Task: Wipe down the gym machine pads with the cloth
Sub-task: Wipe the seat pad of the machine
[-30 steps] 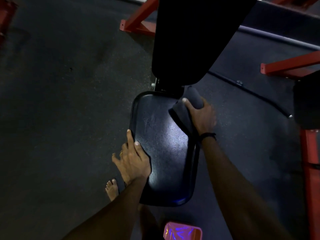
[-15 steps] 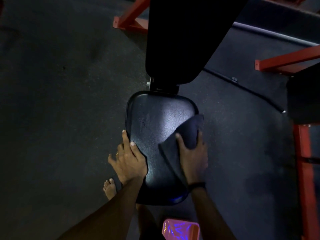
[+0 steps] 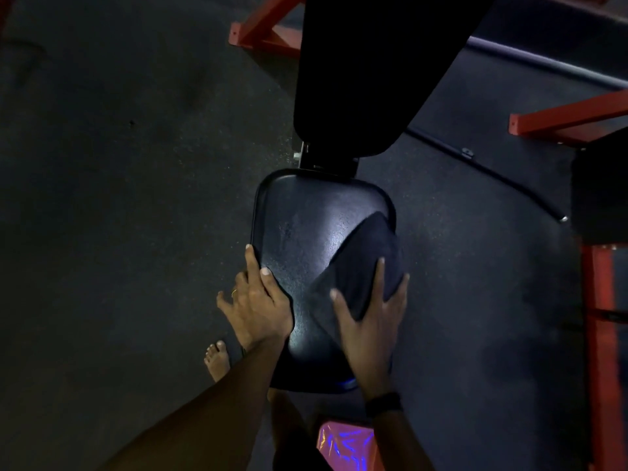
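Observation:
A black padded seat (image 3: 302,239) of a gym machine lies below me, shiny under a light. A dark cloth (image 3: 363,260) is spread over the seat's right half. My right hand (image 3: 368,324) presses flat on the cloth with fingers spread and straight. My left hand (image 3: 256,304) rests on the seat's left edge, fingers extended along the rim. The black back pad (image 3: 367,69) rises behind the seat, tilted up and away.
Red steel frame bars stand at the back left (image 3: 261,32) and along the right (image 3: 601,321). Another black pad (image 3: 601,192) sits at the right edge. A dark rubber floor (image 3: 119,198) surrounds the seat. My bare foot (image 3: 215,360) is left of the seat.
My right hand drew the cloth from the seat's far right corner down toward me along the right side, and its fingers have spread flat. The left hand stayed on the left edge.

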Available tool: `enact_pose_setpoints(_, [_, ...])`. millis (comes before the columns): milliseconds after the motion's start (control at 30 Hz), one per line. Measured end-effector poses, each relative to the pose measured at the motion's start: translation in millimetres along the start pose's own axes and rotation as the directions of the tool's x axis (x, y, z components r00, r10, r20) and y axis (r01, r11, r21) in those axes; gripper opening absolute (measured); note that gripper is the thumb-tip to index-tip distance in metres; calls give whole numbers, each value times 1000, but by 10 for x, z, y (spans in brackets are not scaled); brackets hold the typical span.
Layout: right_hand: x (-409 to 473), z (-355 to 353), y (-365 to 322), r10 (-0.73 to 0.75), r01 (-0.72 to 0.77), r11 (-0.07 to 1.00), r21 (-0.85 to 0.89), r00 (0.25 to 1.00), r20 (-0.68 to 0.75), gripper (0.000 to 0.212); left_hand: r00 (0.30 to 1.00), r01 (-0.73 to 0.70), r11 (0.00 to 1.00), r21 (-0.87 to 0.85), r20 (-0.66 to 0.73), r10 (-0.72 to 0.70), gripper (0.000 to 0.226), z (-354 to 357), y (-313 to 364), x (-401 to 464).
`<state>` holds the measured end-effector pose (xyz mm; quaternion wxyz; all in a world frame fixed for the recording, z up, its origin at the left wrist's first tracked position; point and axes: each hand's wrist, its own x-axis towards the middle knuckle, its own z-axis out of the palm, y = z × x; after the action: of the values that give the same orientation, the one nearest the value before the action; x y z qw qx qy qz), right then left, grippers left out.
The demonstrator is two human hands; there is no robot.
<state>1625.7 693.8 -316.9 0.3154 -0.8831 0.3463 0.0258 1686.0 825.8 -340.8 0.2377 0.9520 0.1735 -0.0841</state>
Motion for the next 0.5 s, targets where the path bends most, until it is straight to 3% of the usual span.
enact_pose_setpoints(100, [-147, -15, 41, 39, -39, 999, -18, 999, 19, 103, 1000, -2, 1000, -6, -11, 2, 57, -1, 17, -1])
enact_pose_setpoints(200, [334, -63, -134, 113, -113, 993, -24, 993, 43, 107, 1000, -1, 1000, -4, -4, 1, 56, 11, 6, -6])
enact_pose_setpoints(367, [1586, -15, -471, 88, -88, 996, -32, 996, -7, 97, 1000, -2, 1000, 1, 1, 2, 56, 10, -6, -7])
enact_pose_setpoints(500, [1578, -16, -472, 2, -2, 997, -75, 1000, -7, 86, 1000, -6, 1000, -4, 1, 6, 56, 8, 4, -3])
